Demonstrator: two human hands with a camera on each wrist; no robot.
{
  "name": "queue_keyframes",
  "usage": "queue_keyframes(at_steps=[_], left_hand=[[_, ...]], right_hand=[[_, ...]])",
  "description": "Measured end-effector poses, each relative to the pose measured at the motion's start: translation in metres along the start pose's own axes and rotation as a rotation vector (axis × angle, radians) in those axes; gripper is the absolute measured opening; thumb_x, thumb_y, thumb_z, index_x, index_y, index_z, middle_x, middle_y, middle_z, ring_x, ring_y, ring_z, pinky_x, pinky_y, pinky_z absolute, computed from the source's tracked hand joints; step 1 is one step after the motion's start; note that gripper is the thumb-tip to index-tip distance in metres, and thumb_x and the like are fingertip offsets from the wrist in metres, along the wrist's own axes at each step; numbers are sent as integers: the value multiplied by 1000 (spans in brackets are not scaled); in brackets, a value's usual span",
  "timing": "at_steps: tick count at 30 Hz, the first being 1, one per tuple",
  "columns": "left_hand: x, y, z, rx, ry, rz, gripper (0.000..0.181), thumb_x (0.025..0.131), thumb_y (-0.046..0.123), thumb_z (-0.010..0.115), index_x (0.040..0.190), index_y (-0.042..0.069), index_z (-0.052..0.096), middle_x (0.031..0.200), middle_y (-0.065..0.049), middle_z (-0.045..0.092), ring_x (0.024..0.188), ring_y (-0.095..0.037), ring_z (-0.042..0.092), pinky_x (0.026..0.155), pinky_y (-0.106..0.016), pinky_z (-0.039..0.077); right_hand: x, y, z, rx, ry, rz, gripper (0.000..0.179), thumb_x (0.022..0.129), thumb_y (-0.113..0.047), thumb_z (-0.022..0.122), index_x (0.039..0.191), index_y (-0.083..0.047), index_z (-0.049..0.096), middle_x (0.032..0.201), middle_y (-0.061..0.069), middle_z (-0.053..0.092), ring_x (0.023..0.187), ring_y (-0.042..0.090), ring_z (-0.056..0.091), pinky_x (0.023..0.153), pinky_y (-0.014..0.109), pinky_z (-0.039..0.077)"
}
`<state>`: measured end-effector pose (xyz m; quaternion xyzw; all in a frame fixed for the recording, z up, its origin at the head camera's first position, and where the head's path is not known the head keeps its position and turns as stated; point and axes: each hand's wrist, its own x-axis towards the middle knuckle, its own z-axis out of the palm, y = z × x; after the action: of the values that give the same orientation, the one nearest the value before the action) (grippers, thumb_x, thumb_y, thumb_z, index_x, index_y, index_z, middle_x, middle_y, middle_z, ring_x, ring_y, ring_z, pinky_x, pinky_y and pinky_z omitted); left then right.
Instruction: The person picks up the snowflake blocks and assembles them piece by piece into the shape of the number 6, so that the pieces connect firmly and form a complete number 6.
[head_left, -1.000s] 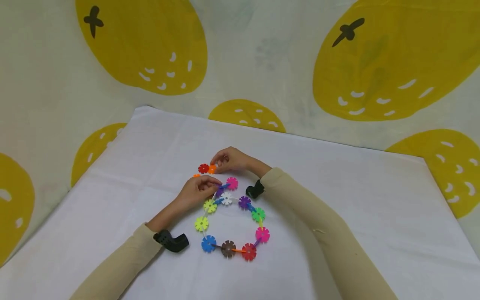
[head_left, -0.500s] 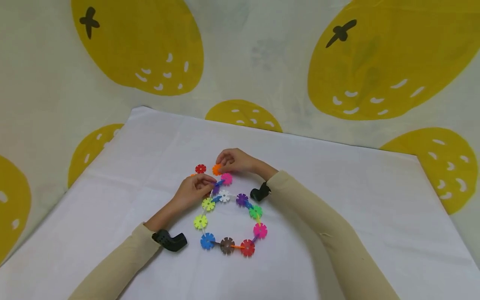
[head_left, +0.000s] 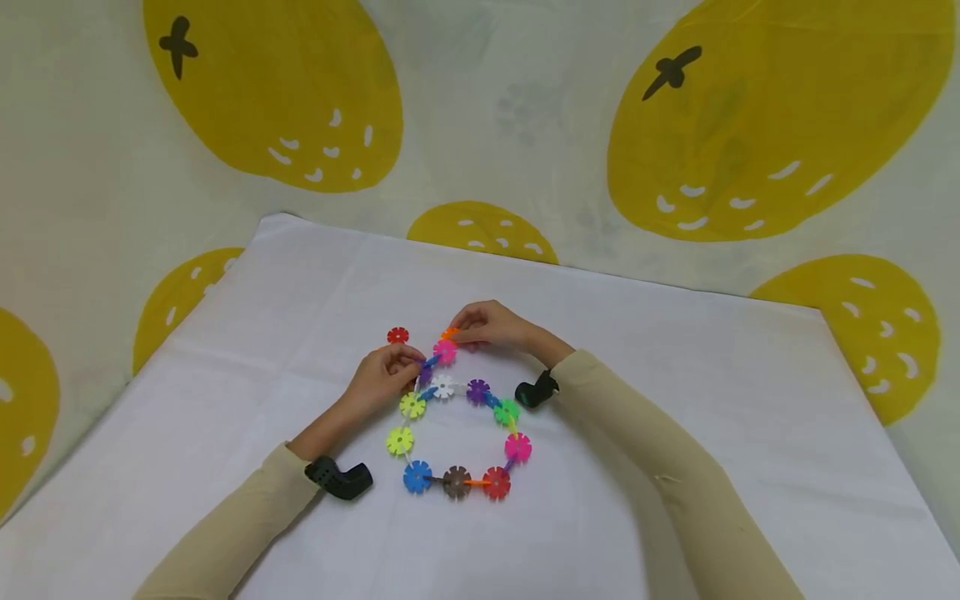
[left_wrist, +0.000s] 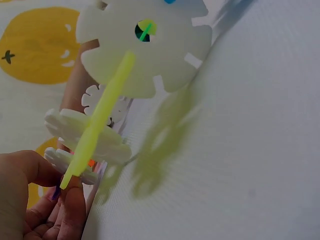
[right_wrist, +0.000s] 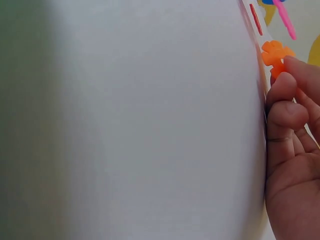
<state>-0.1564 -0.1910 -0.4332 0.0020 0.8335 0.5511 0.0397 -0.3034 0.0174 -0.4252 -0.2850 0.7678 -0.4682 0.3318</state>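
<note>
A closed ring of notched plastic snowflake discs lies on the cloth, its near side running from a blue disc (head_left: pixel 417 477) past a brown disc (head_left: pixel 457 482) to a red one. From its far left, a short branch leads through a purple disc (head_left: pixel 425 374) and a blue one to a pink disc (head_left: pixel 445 352). My left hand (head_left: pixel 381 375) pinches the purple disc of that branch. Between thumb and fingertips, my right hand (head_left: pixel 492 326) grips an orange disc (right_wrist: pixel 275 54), close against the far edge of the pink disc in the head view.
A loose red disc (head_left: pixel 397 335) lies on the white cloth (head_left: pixel 675 400), just beyond my left hand. A black wrist mount (head_left: pixel 339 478) sits by the left sleeve, another black mount (head_left: pixel 537 389) by the right one. Behind hangs a fruit-print curtain (head_left: pixel 510 100).
My right hand has drawn the orange disc away from the red disc, right and up to the pink disc. The left hand keeps its pinch, shifting slightly left with the branch.
</note>
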Motion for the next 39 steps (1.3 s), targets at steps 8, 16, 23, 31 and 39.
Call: queue_keyframes(at_steps=[8,16,23,31,39], left_hand=[[1,0,-1,-26,11,-2,17,96,9,57,107,-4,60,84,-10,60,64,-17,53,58,-20,48],[2,-1,-1,11,6,48,22,96,8,56,115,-1,60,90,-12,62,64,-16,51,57,-21,45],[2,-2,1,10,9,59,23,96,8,56,116,-1,60,93,-13,62,64,-15,51,57,-20,44],[0,-6,1,-25,-14,82,26,98,8,55,122,-1,59,98,-16,61,67,-15,51,58,-20,45],[1,-5,3,-34,-13,38,27,100,10,55,119,-7,60,91,-16,63,61,-13,52,55,-19,46]], right_hand=[[-8,5,-2,43,2,-8,20,91,-11,68,107,1,65,74,3,65,61,14,54,58,22,45],[-18,7,-2,49,5,-22,15,89,-8,70,100,0,66,75,3,64,62,15,51,62,22,47],[-22,10,-1,33,-11,-71,12,88,-6,72,97,0,68,80,3,69,63,15,53,63,22,48],[-22,14,4,12,-2,-173,10,86,-3,73,93,1,69,83,4,68,62,16,55,61,24,50],[-24,14,9,20,-4,-251,12,84,-1,74,95,3,70,85,5,68,64,17,58,63,25,52]])
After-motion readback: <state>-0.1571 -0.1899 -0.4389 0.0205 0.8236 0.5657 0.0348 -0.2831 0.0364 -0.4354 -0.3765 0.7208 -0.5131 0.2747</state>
